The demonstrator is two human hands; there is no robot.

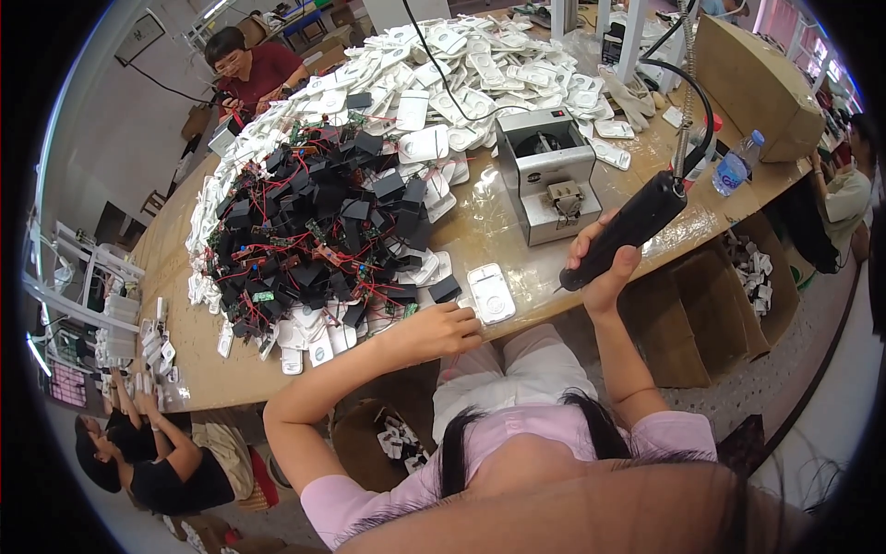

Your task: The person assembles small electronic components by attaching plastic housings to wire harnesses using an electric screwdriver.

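My right hand point(604, 260) is wrapped round a black electric screwdriver point(628, 226), whose bit points down and left above the table's front edge. A coiled cable rises from the tool's upper end. My left hand point(445, 330) rests at the table edge with its fingers curled together; what they hold, if anything, is hidden. Right beside those fingers lies a white plastic housing point(491, 294) with a round ring in its face. Just behind the left hand sits a small black block point(445, 289). The silver screw feeder point(548, 175) stands behind the white housing.
Black modules with red wires point(318, 222) are heaped on the left, and white housings point(480, 65) at the back. On the right are a water bottle point(738, 164) and a cardboard box point(757, 88). Open cartons point(692, 323) stand below the table. A co-worker point(249, 74) sits far left.
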